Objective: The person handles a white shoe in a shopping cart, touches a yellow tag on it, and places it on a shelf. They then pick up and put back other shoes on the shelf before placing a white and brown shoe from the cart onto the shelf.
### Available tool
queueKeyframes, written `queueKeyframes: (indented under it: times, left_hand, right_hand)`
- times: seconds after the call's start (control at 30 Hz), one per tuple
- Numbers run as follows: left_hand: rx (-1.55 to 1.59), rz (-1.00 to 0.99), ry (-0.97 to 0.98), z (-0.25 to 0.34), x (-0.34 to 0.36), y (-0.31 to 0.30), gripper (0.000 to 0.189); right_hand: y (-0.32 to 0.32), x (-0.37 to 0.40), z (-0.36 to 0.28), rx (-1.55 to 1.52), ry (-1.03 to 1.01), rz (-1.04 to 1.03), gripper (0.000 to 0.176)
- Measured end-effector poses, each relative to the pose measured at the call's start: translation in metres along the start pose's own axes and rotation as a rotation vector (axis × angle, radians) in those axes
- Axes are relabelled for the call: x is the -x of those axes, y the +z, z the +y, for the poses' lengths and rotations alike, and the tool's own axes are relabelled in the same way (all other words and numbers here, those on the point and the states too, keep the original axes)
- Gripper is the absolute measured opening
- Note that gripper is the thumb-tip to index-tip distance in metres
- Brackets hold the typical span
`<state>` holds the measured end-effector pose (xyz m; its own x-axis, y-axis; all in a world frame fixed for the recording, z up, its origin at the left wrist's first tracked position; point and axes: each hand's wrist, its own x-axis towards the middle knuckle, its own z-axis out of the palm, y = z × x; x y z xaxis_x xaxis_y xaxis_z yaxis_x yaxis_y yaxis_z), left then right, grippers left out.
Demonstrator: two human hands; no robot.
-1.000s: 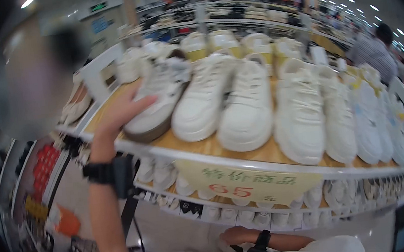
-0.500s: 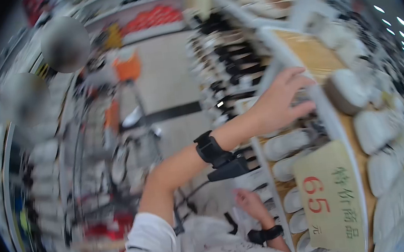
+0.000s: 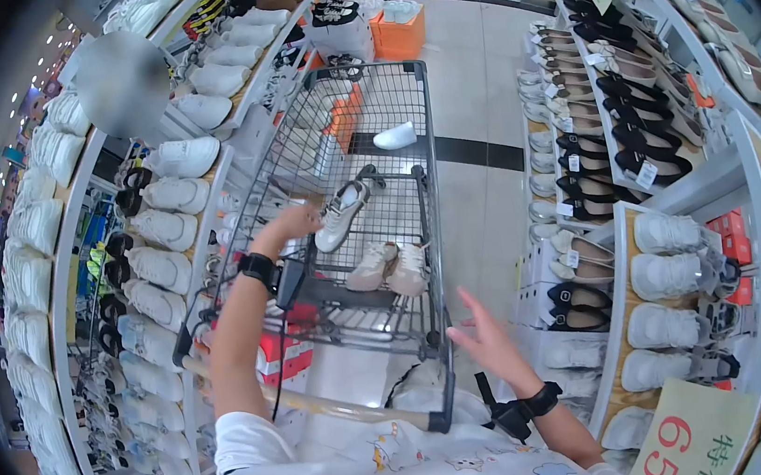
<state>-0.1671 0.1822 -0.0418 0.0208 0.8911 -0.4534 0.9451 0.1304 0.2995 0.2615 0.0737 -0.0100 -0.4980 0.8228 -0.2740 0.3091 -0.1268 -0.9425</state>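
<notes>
My left hand [image 3: 297, 222] is over the shopping cart [image 3: 441, 231], its fingers curled together at the side of a light grey sneaker [image 3: 341, 218]. Whether the fingers grip that shoe is hidden. Nearer the cart's handle lies a pair of beige sneakers [image 3: 388, 268]. A single white shoe [image 3: 395, 136] appears toward the far end. Off the cart's right side, my right hand [image 3: 489, 338] is open and holds nothing, with its fingers apart. Black bands circle both wrists.
Racks of white sneakers [image 3: 174, 195] line the left. On the right stand shelves of black flats [image 3: 635, 124], white sneakers [image 3: 671, 275] and a price sign [image 3: 693, 427] marked 65. A red shoe box [image 3: 283, 356] sits low by the cart. An orange box [image 3: 400, 34] stands farther up the aisle.
The view has swung from the right-hand shelf to the cart. My left hand has left the shelf edge and come over the cart. My right hand has risen beside it.
</notes>
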Motion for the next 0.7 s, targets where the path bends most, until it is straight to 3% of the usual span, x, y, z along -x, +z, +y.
queueKeyframes:
  times: [0.07, 0.13, 0.2, 0.27, 0.33, 0.37, 0.43, 0.47, 0.5, 0.53, 0.6, 0.63, 0.7]
  left_hand:
    - [0.004, 0.038, 0.046, -0.048, -0.019, 0.038, 0.037]
    - [-0.072, -0.118, -0.046, -0.063, -0.036, 0.058, 0.039]
    - [-0.065, -0.203, -0.157, -0.105, -0.076, 0.11, 0.038]
    - [0.039, -0.023, -0.152, -0.093, -0.084, 0.129, 0.037]
    - [0.074, -0.057, -0.163, -0.078, -0.103, 0.138, 0.042]
    - [-0.024, -0.008, -0.175, -0.07, -0.109, 0.138, 0.044]
    - [-0.198, 0.024, -0.152, -0.093, -0.154, 0.17, 0.051]
    - [-0.223, 0.133, -0.089, -0.083, -0.152, 0.156, 0.043]
    - [-0.269, 0.41, 0.006, -0.113, -0.182, 0.188, 0.029]
    - [-0.281, 0.458, -0.03, -0.109, -0.188, 0.183, 0.029]
    - [-0.29, 0.385, 0.012, -0.131, -0.21, 0.198, 0.024]
    - [-0.322, 0.221, -0.006, -0.134, -0.214, 0.197, 0.022]
    - [-0.191, 0.203, -0.02, -0.149, -0.229, 0.213, 0.015]
  right_hand:
    - [0.014, -0.017, 0.007, 0.034, 0.071, -0.071, 0.072]
    - [0.024, -0.026, 0.007, -0.039, 0.003, -0.058, 0.073]
    - [0.03, -0.035, 0.011, 0.197, -0.15, -0.016, 0.075]
    - [0.033, -0.039, 0.02, 0.144, -0.096, 0.016, 0.076]
    - [0.032, -0.038, 0.016, -0.183, 0.11, -0.043, 0.074]
    - [0.028, -0.037, 0.0, -0.061, 0.242, -0.05, 0.067]
    - [0.028, -0.036, -0.002, -0.088, 0.244, -0.059, 0.068]
    - [0.025, -0.037, 0.0, -0.124, 0.23, -0.083, 0.068]
    - [0.023, -0.038, -0.001, -0.127, 0.202, -0.096, 0.069]
    - [0.023, -0.039, 0.0, -0.13, 0.174, -0.1, 0.07]
    - [0.019, -0.039, -0.004, -0.194, 0.216, -0.145, 0.065]
    - [0.018, -0.04, 0.0, -0.157, 0.171, -0.141, 0.065]
    - [0.017, -0.039, 0.003, -0.107, 0.127, -0.059, 0.065]
